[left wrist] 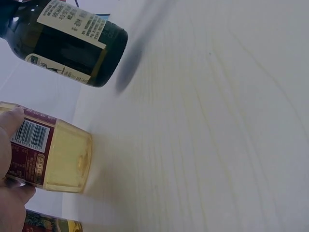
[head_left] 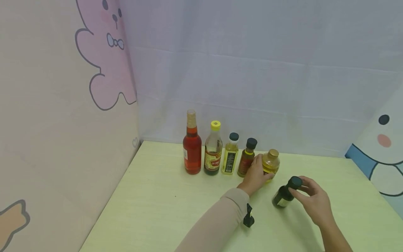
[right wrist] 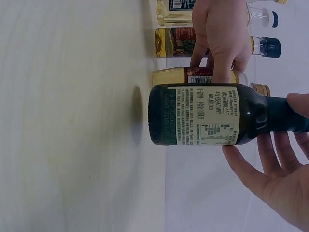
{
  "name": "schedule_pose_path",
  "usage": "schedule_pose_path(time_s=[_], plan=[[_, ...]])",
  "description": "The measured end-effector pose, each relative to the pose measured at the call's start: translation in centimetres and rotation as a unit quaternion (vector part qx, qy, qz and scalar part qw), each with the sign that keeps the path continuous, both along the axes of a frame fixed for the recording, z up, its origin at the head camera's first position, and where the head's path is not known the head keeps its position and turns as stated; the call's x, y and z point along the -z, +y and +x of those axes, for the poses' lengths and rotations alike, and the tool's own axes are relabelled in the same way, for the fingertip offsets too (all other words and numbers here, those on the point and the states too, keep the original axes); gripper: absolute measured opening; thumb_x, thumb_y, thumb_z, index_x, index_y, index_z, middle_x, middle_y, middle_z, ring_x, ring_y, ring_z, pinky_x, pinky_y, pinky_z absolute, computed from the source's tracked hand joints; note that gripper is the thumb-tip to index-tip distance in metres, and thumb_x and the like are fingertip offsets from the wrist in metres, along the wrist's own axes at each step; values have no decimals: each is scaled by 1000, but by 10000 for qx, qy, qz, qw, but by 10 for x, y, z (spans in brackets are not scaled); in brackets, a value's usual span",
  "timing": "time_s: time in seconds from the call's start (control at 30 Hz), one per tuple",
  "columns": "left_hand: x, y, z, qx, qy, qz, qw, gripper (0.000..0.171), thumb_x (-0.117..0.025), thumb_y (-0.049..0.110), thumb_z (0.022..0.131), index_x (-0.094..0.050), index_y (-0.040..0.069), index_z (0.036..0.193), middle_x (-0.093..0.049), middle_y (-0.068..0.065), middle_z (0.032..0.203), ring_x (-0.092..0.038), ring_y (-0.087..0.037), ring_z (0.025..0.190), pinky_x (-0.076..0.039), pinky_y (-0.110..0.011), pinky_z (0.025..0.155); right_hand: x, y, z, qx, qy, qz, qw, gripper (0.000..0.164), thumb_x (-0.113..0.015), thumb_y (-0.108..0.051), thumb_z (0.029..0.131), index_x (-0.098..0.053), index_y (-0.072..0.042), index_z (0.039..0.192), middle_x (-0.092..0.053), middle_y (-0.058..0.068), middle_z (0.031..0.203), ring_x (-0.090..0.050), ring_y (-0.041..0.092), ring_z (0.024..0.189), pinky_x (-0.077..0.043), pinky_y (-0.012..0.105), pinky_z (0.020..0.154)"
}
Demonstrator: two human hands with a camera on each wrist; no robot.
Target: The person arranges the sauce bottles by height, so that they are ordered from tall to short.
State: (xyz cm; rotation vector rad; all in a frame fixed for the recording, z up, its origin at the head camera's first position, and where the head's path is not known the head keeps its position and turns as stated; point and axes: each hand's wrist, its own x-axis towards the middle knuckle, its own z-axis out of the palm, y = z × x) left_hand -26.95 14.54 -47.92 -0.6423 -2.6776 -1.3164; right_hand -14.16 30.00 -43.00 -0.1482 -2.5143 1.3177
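My left hand grips a clear bottle of yellow oil with a gold cap, its fingers on one side and thumb on the other. A barcode on that bottle's dark red label shows in the left wrist view. In my right hand is a dark green glass bottle, held by its capped neck. This bottle leans, and a shadow beside its base in the right wrist view suggests it hangs just above the table. Directly left of my left hand stands a brown-red bottle with a black cap.
Leftward along the back of the table stand a tall red bottle, a yellow-capped sauce bottle and a small oil bottle with a dark cap. A pale cloth wall rises behind the row.
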Motion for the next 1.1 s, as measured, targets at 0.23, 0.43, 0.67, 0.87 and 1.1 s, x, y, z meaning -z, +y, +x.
schedule_pose_path(time_s=[0.23,0.43,0.67,0.87,1.1], plan=[[1,-3,1,53,21,229,9997,70,-78,28,84,-35,12,138,-46,0,130,-50,-9,116,-41,-21,98,2,6,-17,138,145,-120,9997,50,-75,-20,87,-53,2,126,-51,-35,99,-50,-16,88,-46,11,68],[4,-2,0,26,102,203,9997,69,-79,28,84,-37,12,136,-47,1,127,-51,-8,114,-41,-20,97,3,11,-29,414,-12,27,9991,53,-75,-22,87,-53,0,130,-54,-25,101,-49,-14,87,-46,12,65],[4,1,-1,30,138,180,9997,69,-79,28,84,-36,12,136,-47,1,126,-51,-7,113,-41,-19,96,1,15,-43,578,-50,73,9983,52,-73,-20,88,-52,2,130,-62,22,115,-47,-17,80,-46,13,63],[3,2,-1,11,153,128,9998,69,-78,28,84,-36,12,137,-47,1,127,-51,-7,113,-41,-19,96,2,20,-54,553,-73,118,9984,53,-72,-21,89,-50,2,132,-57,30,123,-46,-19,78,-46,13,62],[1,2,0,-25,159,27,9999,70,-78,28,84,-36,10,137,-46,0,126,-52,-8,112,-41,-18,95,5,23,-65,624,46,-69,9980,52,-72,-18,89,-51,3,132,-57,31,123,-48,-19,76,-46,12,61]])
